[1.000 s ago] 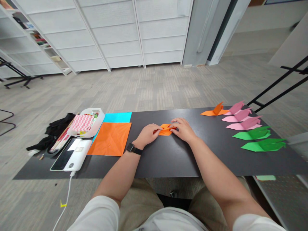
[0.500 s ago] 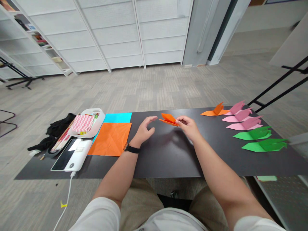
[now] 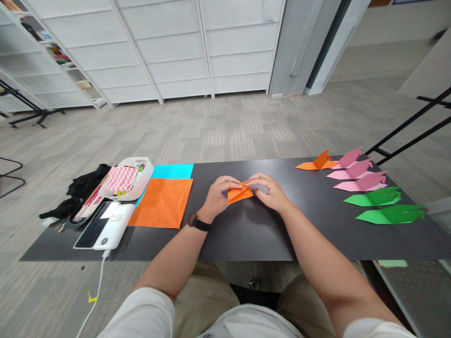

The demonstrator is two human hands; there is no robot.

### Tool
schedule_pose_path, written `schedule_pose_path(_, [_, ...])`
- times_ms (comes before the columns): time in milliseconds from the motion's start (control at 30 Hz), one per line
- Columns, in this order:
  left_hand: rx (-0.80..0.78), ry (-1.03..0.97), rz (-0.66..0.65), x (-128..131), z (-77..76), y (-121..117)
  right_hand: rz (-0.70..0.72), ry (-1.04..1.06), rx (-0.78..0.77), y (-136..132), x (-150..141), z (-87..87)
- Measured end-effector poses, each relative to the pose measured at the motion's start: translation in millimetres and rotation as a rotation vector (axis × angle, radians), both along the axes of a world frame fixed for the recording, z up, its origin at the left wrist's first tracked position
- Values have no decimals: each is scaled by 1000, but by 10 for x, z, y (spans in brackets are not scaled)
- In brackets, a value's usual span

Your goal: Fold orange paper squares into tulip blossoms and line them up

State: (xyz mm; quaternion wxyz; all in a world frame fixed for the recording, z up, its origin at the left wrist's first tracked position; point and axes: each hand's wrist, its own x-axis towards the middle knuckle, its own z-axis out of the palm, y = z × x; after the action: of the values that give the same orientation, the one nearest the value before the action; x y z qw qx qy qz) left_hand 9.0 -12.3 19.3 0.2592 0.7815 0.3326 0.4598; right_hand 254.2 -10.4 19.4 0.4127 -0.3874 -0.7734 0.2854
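Observation:
A partly folded piece of orange origami paper is between my two hands over the middle of the dark table. My left hand, with a black watch on its wrist, grips the paper's left side; the fingers curl over its far edge. From the other side, my right hand has its fingertips closed on the paper's upper right corner. Fingers cover parts of the folds. Flat orange paper sheets lie to the left, partly over cyan paper.
Folded paper birds stand at the right: one orange, several pink and green. At the left are a white basket, a phone, a white power bank with a cable, and black cloth. The table has a straight near edge.
My left hand has closed in from the left and taken hold of the orange paper. The paper has come slightly nearer and turned, with my right hand still on it.

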Motion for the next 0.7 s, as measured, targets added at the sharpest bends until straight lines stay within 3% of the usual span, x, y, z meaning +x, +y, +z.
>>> schedule_pose_path(100, [48, 22, 81, 17, -16, -8, 42, -67, 28, -51, -24, 47])
schedule_pose_path(267, [30, 23, 70, 42, -3, -63, 7, -25, 74, -83, -79, 35])
schedule_pose_path(500, [-299, -126, -31, 91, -125, -5, -47, 108, -87, -11, -49, -60])
schedule_pose_path(600, [-402, -214, 55, 113, -258, 82, -104, 77, -160, 43, -45, -141])
schedule_pose_path(700, [-432, -164, 155, 115, -339, 124, -192, 10, -210, 98, -48, -237])
